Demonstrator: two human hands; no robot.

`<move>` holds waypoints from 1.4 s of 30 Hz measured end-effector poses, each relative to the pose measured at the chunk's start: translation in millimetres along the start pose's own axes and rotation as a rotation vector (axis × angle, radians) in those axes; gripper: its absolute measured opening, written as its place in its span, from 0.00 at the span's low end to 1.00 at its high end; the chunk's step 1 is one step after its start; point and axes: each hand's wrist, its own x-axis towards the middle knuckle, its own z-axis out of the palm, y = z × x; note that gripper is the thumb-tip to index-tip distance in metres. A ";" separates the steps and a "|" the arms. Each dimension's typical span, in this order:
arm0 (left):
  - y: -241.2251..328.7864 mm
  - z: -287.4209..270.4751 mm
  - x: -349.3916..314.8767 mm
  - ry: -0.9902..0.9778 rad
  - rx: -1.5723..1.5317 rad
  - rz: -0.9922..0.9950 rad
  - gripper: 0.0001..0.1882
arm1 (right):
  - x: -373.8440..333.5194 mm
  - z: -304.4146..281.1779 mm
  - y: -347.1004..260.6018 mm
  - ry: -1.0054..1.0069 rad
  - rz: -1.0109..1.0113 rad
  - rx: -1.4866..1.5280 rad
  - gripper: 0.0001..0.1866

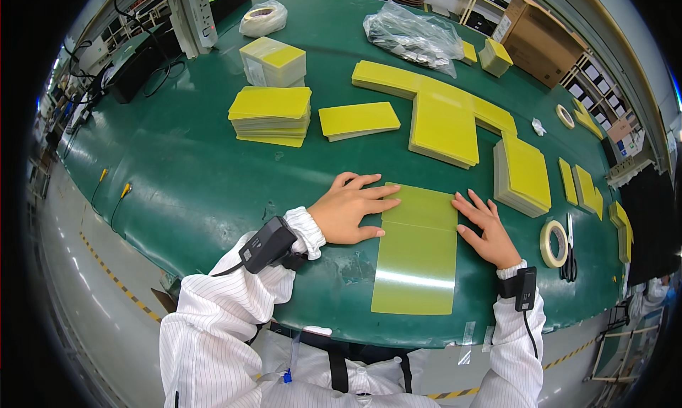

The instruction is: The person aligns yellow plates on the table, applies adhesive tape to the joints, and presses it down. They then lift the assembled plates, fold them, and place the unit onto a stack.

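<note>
Two translucent yellow-green plastic sheets lie flat in front of me, edge to edge or slightly overlapping; I cannot tell which. The far sheet (pixel 426 205) is the shorter one, and the near sheet (pixel 415 262) reaches toward the table's front edge. My left hand (pixel 352 207) lies with fingers spread, its fingertips on the left edge of the far sheet and the thumb beside the seam. On the opposite side, my right hand (pixel 490 230) has its fingers apart, the tips at the right edge. Neither hand grips anything.
Stacks of yellow sheets (pixel 270 113) stand beyond my hands, with a tall stack (pixel 522 173) to the right. A tape roll (pixel 553 243) and scissors (pixel 569 255) lie by my right forearm. Farther off are a plastic bag (pixel 412 35) and a cardboard box (pixel 536 42) on the green table (pixel 177 188).
</note>
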 end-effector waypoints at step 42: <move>17.1 13.5 9.1 0.127 0.275 0.111 0.23 | 5.8 7.2 -13.9 0.032 -0.237 -0.252 0.23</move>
